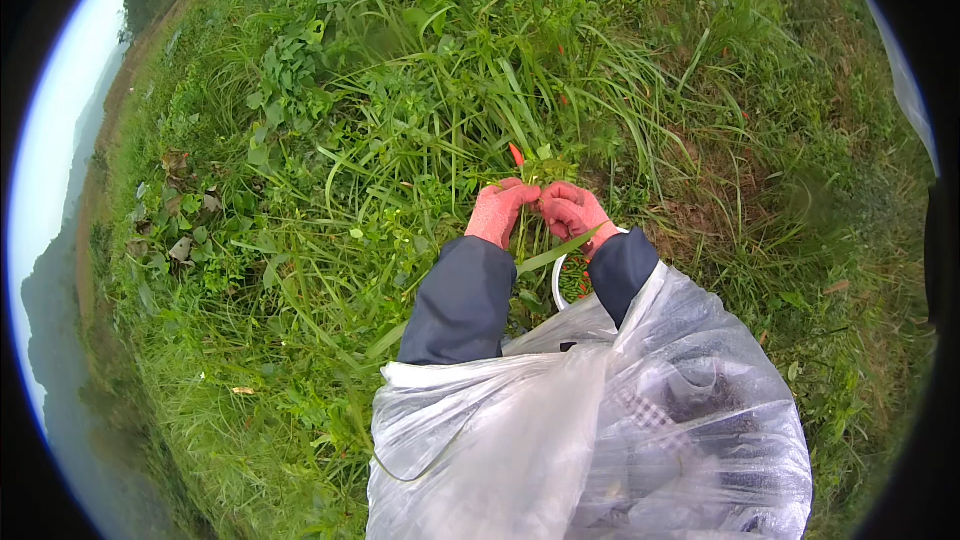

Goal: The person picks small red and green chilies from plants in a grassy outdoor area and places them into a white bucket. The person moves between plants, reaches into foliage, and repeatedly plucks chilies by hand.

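My left hand, in a pinkish-red glove, pinches at a chili plant with thumb and forefinger together. Close against it, my right hand in a matching glove has its fingers curled in on the same plant. The fingertips meet, and exactly which stem or fruit lies between them is hidden. One red chili pepper points up just beyond the left fingers. Beneath my right wrist stands a white-rimmed bucket, partly covered by my sleeve and plastic; green and red chili peppers lie in it.
Tall grass and weeds surround the hands. A long grass blade crosses before my right wrist. Clear plastic sheeting drapes over my body. Broad-leaved weeds grow at the left; brownish ground shows at the right.
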Demonstrator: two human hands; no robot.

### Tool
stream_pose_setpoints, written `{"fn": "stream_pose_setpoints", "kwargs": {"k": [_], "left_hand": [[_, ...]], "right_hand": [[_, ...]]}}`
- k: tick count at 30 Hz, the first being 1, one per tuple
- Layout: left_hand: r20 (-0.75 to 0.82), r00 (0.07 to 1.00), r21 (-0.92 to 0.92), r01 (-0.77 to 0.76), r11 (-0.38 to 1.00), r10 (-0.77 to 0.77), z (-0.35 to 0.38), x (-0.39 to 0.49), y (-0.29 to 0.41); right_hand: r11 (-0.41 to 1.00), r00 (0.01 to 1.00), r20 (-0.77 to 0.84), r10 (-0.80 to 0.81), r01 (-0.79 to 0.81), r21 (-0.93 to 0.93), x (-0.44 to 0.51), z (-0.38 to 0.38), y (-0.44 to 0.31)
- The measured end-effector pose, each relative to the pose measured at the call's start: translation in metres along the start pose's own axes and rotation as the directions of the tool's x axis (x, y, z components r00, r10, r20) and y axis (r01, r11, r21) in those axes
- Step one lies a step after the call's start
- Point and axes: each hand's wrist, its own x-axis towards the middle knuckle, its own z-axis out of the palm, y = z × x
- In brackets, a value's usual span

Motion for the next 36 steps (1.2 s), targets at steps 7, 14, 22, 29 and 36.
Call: {"fn": "stream_pose_setpoints", "kwargs": {"k": [7,14,22,29,36], "left_hand": [[-0.187,0.982,0.141,0.005,0.990,0.022,-0.003,0.008,0.002],[-0.107,0.992,0.113,0.077,0.991,-0.065,-0.008,0.004,0.008],[0.050,0.989,0.634,-0.139,0.761,0.139,-0.009,0.004,0.003],[0.418,0.767,0.873,-0.487,0.018,0.487,0.004,0.002,-0.007],[0.267,0.816,0.888,-0.415,0.198,0.513,0.011,-0.002,-0.002]], "right_hand": [[0.961,0.991,-0.095,-0.092,0.063,-0.268,0.007,0.004,-0.002],[0.889,0.987,-0.157,-0.034,-0.042,-0.456,0.009,-0.006,-0.002],[0.984,0.947,-0.291,-0.136,0.164,0.075,0.003,-0.020,-0.045],[0.892,0.993,-0.114,-0.010,-0.043,-0.450,0.020,0.001,-0.080],[0.959,0.985,-0.158,-0.068,0.021,-0.283,0.013,0.007,-0.075]]}}
